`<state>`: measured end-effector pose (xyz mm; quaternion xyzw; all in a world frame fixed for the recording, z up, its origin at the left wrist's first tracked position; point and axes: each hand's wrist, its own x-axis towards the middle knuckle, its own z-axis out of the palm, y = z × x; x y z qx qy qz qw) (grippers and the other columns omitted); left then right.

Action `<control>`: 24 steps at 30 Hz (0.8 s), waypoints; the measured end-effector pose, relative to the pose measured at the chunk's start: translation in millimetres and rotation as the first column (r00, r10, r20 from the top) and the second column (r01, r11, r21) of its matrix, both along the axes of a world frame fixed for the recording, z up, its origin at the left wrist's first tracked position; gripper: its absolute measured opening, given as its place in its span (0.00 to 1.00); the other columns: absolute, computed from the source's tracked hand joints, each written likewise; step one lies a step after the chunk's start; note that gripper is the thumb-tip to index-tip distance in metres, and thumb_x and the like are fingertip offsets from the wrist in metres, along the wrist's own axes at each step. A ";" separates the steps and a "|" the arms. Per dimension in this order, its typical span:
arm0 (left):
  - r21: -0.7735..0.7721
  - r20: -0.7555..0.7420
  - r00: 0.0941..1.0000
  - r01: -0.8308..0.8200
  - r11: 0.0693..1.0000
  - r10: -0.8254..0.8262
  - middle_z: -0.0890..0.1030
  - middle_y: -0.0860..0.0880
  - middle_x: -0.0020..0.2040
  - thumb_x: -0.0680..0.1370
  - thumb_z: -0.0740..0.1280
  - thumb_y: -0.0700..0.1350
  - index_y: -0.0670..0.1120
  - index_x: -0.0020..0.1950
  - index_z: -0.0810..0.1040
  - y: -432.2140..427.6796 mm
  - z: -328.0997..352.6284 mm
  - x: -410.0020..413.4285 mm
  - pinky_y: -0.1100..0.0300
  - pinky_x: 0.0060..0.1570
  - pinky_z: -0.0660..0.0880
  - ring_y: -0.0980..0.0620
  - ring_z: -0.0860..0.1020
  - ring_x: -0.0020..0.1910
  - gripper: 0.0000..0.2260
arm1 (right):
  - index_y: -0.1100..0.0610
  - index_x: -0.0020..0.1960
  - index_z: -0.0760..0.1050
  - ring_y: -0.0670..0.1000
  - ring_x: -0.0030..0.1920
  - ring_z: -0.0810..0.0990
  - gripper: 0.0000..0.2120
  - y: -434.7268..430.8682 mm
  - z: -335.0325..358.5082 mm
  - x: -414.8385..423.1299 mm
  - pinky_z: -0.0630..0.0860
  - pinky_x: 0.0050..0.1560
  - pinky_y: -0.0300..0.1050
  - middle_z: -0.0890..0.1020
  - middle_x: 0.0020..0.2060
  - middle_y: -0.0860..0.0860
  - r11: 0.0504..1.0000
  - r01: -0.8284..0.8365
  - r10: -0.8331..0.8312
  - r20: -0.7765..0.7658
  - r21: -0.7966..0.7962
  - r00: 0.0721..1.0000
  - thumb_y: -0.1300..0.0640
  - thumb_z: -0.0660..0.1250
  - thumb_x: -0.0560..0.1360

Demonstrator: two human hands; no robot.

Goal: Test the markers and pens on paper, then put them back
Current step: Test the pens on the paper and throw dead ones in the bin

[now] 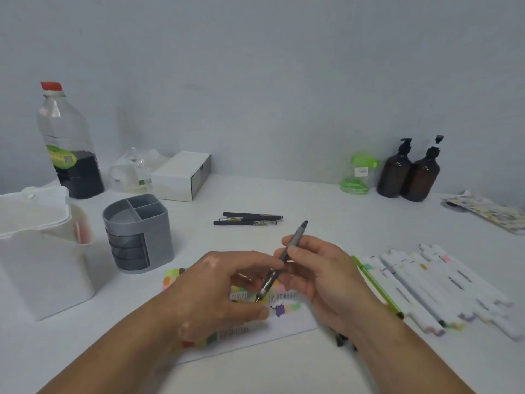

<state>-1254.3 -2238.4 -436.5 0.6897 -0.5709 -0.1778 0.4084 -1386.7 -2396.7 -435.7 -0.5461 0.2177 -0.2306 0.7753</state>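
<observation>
2 forearms, the left hand (pixel 227 285) and the right hand (pixel 321 268) are bare.

No word, brand or number can be read anywhere. White print is seen along the dark barrel of the pen (pixel 270 281), but its letters are too blurred to be made out. The green label (pixel 60 158) on the clear bottle (pixel 54 120) carries pale marks and a small square code that cannot be deciphered. A white sticker (pixel 361 172) on the green-lidded jar (pixel 355 185) and the rows of black scribble on the paper (pixel 287 327) are likewise not legible.
</observation>
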 end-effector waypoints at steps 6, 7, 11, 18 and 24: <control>0.007 -0.018 1.000 0.005 1.000 -0.004 0.84 0.60 0.53 0.67 0.82 0.43 0.62 0.64 0.81 0.5 3.6 -3.5 0.67 0.55 0.78 0.57 0.82 0.54 0.28 | 0.64 0.58 0.78 0.53 0.41 0.86 0.07 1.8 -0.7 -2.4 0.83 0.40 0.42 0.86 0.40 0.55 0.999 -0.025 0.024 0.017 0.030 1.000 0.67 0.63 0.82; 0.002 -0.031 1.000 -0.003 1.000 0.003 0.84 0.58 0.51 0.66 0.83 0.43 0.62 0.62 0.82 0.5 3.7 -3.1 0.66 0.54 0.79 0.55 0.83 0.52 0.28 | 0.64 0.58 0.78 0.53 0.40 0.86 0.07 3.1 -1.6 -2.0 0.82 0.40 0.41 0.86 0.40 0.55 0.999 -0.035 0.035 0.020 0.031 0.999 0.67 0.63 0.82; -0.068 -0.082 0.997 -0.006 0.998 0.000 0.85 0.53 0.44 0.65 0.82 0.43 0.58 0.59 0.84 -0.7 3.9 -3.3 0.65 0.48 0.80 0.51 0.84 0.41 0.24 | 0.63 0.58 0.78 0.52 0.40 0.86 0.07 8.4 -1.8 0.3 0.82 0.41 0.41 0.86 0.40 0.54 0.999 -0.035 0.035 0.030 0.017 0.999 0.64 0.63 0.83; -0.091 -0.155 0.980 0.108 0.990 -0.121 0.86 0.50 0.50 0.70 0.81 0.45 0.59 0.58 0.84 1.3 6.2 -5.5 0.56 0.54 0.81 0.45 0.84 0.47 0.19 | 0.59 0.61 0.79 0.54 0.40 0.86 0.09 9.3 1.6 -1.0 0.83 0.42 0.43 0.88 0.41 0.56 0.985 0.024 -0.028 -0.018 -0.169 0.999 0.61 0.67 0.81; -0.149 -0.310 0.940 0.103 0.984 -0.145 0.86 0.47 0.47 0.69 0.79 0.47 0.53 0.54 0.86 2.5 5.5 -3.1 0.58 0.48 0.80 0.48 0.84 0.45 0.14 | 0.34 0.71 0.71 0.44 0.44 0.85 0.30 3.5 -1.2 -12.3 0.81 0.46 0.38 0.85 0.45 0.41 0.500 0.042 -0.246 -0.096 -0.865 0.964 0.63 0.65 0.78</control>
